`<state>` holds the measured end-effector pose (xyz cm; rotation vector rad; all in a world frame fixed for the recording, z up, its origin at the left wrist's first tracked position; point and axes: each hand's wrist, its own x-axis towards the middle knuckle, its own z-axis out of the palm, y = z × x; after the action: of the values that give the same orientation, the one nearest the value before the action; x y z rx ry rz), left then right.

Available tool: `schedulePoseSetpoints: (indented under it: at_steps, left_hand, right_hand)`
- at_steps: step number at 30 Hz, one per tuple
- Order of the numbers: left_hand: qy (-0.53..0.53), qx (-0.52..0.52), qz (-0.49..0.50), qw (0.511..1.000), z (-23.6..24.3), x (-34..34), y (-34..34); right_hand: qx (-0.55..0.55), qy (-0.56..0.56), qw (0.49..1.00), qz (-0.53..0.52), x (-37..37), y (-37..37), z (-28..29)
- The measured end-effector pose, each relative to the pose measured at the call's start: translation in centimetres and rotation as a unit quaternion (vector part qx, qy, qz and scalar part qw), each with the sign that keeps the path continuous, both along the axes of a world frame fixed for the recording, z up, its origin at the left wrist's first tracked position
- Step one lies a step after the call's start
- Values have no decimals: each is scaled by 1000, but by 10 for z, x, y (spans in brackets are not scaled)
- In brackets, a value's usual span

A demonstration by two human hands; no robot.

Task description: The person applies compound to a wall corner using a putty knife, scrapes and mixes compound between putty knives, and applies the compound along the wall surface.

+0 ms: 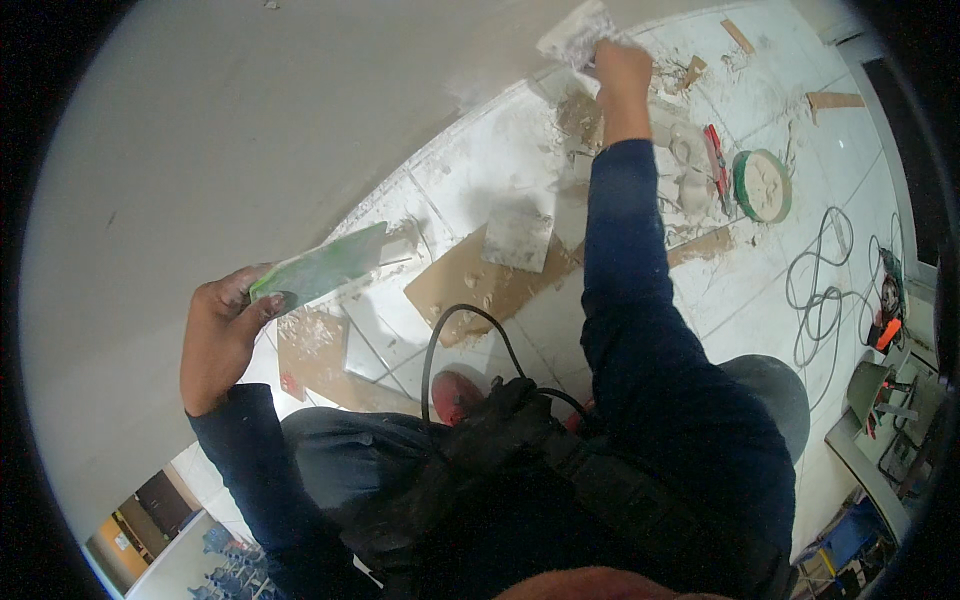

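My left hand (pixel 222 325) is closed on the near end of a flat green plate (pixel 325 268), smeared with white plaster, between thumb and fingers. It is held out in front of the pale wall (pixel 210 130). My right arm reaches far forward, and my right hand (pixel 624 78) is closed around a white, plaster-covered tool (pixel 580 36) at the foot of the wall. The hand hides its grip, and its exact kind is not clear. Right of that forearm stands a round green tub (pixel 763 186) with pale plaster in it. Beside the tub lies a red-handled tool (pixel 716 168).
Brown cardboard (pixel 450 285) lies on the white tiles, with a plaster-smeared square plate (pixel 518 236) on it. More cardboard (pixel 312 350) is near my left knee. A cable (pixel 822 285) loops on the right, near a chair-like object (pixel 870 400). A black strap hangs at my chest.
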<state>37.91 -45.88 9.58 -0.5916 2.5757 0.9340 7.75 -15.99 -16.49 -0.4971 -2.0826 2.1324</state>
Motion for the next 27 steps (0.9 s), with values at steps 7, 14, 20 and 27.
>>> schedulePoseSetpoints:
  at_steps: [7, 14, 20, 27]
  left_hand:
    - [-21, -14, -12, 1000, 4, 0, 7]
    - [-5, -1, 26, 1000, 4, 13, -2]
    - [-6, 4, 1, 1000, 6, 11, -2]
    - [-3, -11, -22, 1000, 4, 19, -12]
  right_hand:
    - [321, 7, 945, -65, 45, -130, -64]
    - [102, 15, 992, -78, 139, -179, -57]
    - [433, 33, 870, 235, 38, -89, -82]
    - [47, 13, 997, -63, 17, -30, 14]
